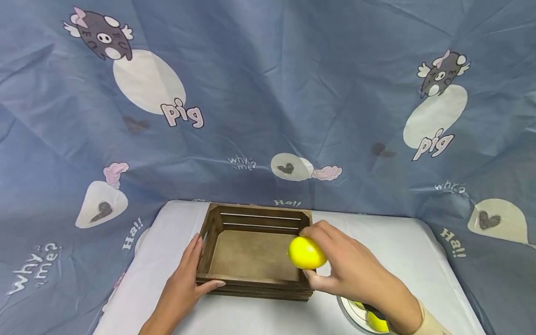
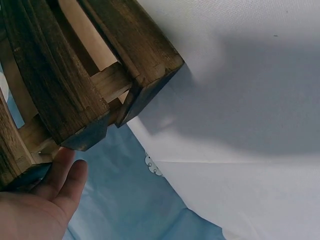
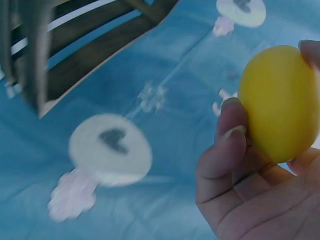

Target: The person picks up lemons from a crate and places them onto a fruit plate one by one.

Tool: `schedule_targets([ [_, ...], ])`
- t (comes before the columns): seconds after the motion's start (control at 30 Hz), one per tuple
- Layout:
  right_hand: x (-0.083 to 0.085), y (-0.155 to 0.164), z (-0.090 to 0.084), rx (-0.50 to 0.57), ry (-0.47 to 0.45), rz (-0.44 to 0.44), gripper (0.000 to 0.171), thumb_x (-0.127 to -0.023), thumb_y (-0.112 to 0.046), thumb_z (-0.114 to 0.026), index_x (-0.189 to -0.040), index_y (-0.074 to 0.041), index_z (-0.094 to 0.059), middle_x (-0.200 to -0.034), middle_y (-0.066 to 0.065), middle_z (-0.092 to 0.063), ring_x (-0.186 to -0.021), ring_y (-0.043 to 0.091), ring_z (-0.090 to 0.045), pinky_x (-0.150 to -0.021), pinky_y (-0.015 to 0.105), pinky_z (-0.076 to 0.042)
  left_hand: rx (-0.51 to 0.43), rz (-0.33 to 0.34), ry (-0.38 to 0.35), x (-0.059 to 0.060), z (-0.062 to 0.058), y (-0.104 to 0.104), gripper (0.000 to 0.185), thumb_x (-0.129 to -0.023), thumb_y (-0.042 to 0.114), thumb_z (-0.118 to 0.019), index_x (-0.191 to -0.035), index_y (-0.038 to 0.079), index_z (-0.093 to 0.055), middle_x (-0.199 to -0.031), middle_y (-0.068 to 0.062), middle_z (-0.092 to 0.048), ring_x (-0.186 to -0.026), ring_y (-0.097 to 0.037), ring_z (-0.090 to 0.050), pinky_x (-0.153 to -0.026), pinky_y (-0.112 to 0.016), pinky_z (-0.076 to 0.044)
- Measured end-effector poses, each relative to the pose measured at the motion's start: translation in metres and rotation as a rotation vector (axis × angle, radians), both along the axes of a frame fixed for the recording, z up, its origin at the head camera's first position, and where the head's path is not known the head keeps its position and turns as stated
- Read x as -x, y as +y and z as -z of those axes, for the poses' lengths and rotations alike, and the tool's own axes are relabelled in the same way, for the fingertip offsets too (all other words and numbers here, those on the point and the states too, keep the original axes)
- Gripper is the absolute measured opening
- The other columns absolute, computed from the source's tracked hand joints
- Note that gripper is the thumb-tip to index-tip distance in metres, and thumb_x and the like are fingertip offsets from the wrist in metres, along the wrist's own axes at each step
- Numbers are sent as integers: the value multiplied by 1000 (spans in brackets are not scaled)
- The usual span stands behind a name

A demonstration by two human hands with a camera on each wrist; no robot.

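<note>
A brown wooden slatted crate (image 1: 255,287) stands on the white table, its inside bare in the head view. My left hand (image 1: 184,279) rests on its front left corner, thumb across the front rim and straight fingers along the left side. In the left wrist view two fingertips (image 2: 75,172) touch the crate's slats (image 2: 65,95) from outside. Over the crate's right edge, my right hand (image 1: 347,265) grips a yellow lemon (image 1: 307,253) between thumb and fingers. The right wrist view shows the lemon (image 3: 280,102) up close, held off the table.
A white plate (image 1: 349,314) with more yellow fruit (image 1: 377,322) is at the lower right, partly hidden under my right forearm. White cloth covers the table (image 1: 389,251). A blue printed curtain (image 1: 251,93) hangs close behind the crate and along both sides.
</note>
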State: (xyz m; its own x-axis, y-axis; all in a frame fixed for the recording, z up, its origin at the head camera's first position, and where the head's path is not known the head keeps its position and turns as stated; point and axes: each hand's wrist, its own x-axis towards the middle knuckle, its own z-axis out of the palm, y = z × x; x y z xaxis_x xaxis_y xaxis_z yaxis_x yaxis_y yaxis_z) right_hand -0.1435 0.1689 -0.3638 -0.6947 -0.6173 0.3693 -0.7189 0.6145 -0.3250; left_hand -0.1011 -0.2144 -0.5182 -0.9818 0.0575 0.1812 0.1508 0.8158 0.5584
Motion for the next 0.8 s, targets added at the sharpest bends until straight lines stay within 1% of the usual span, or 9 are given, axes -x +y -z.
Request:
schedule_targets([
  [0.1,-12,25,7,47,21,103,56,-73,-30,-88,-122,-26,-61,-111,-20,-56,-87,0,-52,-68,25,-51,4,7,-10,0,0,2,123,-77,39,-94,-168,8,-18,-175,-9,-9,-140,-46,-46,-88,-61,-54],
  [0.2,-23,48,20,101,8,231,58,-73,-29,-92,-123,-25,-61,-107,-19,-57,-84,1,-50,-66,25,-50,13,7,-24,-2,-1,3,123,-78,42,-93,-168,8,-17,-175,-9,-8,-138,-46,-48,-86,-59,-55],
  [0.27,-28,61,32,146,-20,321,60,-75,-27,-94,-124,-22,-61,-108,-16,-58,-83,2,-50,-65,24,-48,20,2,-31,-4,-2,2,123,-79,43,-92,-168,8,-15,-175,-9,-8,-137,-47,-49,-84,-58,-56],
  [0.33,-31,73,46,198,-57,398,59,-76,-23,-94,-125,-18,-62,-110,-11,-60,-83,6,-51,-66,24,-49,28,-8,-35,-5,-3,1,123,-80,43,-92,-168,8,-14,-175,-9,-7,-136,-47,-50,-83,-58,-56],
  [0.47,-37,89,76,240,-139,554,54,-83,-23,-91,-126,-11,-61,-113,-2,-59,-86,11,-50,-65,23,-48,36,-22,-52,-7,-6,0,123,-80,42,-92,-169,7,-13,-175,-11,-7,-137,-49,-48,-83,-60,-55],
  [0.57,-42,98,100,218,-188,649,53,-87,-27,-88,-128,-8,-60,-114,3,-57,-87,13,-50,-65,25,-49,44,-25,-70,-7,-7,-1,124,-81,46,-90,-169,7,-12,-175,-12,-6,-136,-50,-48,-82,-60,-56],
  [0.67,-46,104,123,173,-242,719,59,-89,-33,-85,-133,-4,-58,-114,8,-57,-89,19,-53,-73,36,-51,45,-23,-62,-5,-7,0,124,-82,49,-89,-169,7,-12,-175,-11,-7,-137,-49,-47,-83,-61,-55],
  [0.77,-51,109,145,118,-250,765,64,-89,-35,-85,-135,0,-57,-113,14,-59,-92,26,-56,-78,48,-51,45,-13,-46,-1,-6,3,123,-82,47,-89,-169,7,-12,-175,-11,-8,-139,-48,-45,-85,-62,-54],
  [0.8,-53,110,153,109,-238,771,64,-88,-34,-86,-134,1,-57,-112,15,-60,-93,28,-56,-79,50,-50,45,-9,-42,0,-6,3,123,-82,46,-90,-169,7,-12,-175,-10,-8,-140,-48,-45,-86,-62,-54],
])
